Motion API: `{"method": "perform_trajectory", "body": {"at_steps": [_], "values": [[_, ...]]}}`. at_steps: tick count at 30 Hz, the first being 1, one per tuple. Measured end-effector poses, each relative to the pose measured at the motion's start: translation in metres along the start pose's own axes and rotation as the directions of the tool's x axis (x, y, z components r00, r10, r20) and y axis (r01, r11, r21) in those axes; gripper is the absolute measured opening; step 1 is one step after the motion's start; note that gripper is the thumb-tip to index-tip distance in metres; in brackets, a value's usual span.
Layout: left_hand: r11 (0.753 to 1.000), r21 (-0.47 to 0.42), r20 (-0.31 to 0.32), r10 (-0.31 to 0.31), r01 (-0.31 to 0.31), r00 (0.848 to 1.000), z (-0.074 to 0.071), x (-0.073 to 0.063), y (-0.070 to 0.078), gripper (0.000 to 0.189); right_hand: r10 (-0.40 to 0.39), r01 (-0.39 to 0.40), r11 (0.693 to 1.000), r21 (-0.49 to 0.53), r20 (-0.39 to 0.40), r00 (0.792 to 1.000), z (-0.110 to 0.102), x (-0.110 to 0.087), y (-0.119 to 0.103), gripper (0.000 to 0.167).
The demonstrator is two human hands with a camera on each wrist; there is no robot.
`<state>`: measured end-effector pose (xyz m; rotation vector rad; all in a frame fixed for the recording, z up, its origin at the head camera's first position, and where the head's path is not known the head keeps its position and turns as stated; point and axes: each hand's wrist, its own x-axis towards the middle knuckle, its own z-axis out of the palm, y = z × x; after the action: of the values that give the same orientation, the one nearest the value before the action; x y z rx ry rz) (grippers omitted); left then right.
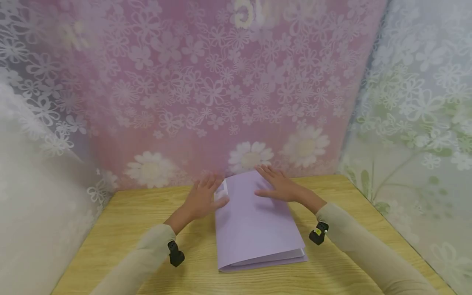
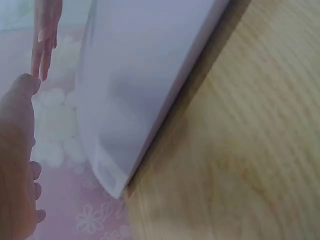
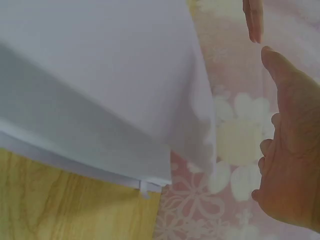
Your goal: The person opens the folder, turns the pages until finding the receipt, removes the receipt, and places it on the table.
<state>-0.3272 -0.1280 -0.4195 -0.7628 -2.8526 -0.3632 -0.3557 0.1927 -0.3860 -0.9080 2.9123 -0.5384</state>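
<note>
Two hands (image 1: 203, 198) (image 1: 282, 187) hover above a folder (image 1: 258, 229); table (image 1: 144, 209) flanks its long edges.

**Setting: floral, three-sided**

Table (image 1: 132, 213), one: yellowish wood-grain top. Backdrop (image 1: 199, 53), one: pink to mauve, directly behind; white flowers (image 1: 213, 92) printed throughout, large daisies (image 1: 250, 156) along the lower part. Left side panel (image 1: 33, 196), one: whitish, floral print above. Right side panel (image 1: 416, 135), one: pale, white blossoms (image 1: 422, 104), green leaves (image 1: 365, 179). Light: soft; blurred bright patch (image 1: 267, 12) at backdrop's top.
</note>
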Motion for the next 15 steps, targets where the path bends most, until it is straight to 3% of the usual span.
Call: {"method": "perform_trajectory", "body": {"at_steps": [8,15], "values": [[0.997,-0.032,0.112,0.077,-0.074,0.991,0.033,-0.007,0.018,0.08,0.023,-0.023,1.0,-0.011,-0.004,1.0,0.017,-0.013,0.024,0.092],[0.993,-0.054,0.188,0.112,-0.104,0.976,0.05,-0.013,0.029,0.082,0.067,-0.067,0.998,0.005,-0.02,0.998,0.039,-0.026,0.05,0.09]]}}
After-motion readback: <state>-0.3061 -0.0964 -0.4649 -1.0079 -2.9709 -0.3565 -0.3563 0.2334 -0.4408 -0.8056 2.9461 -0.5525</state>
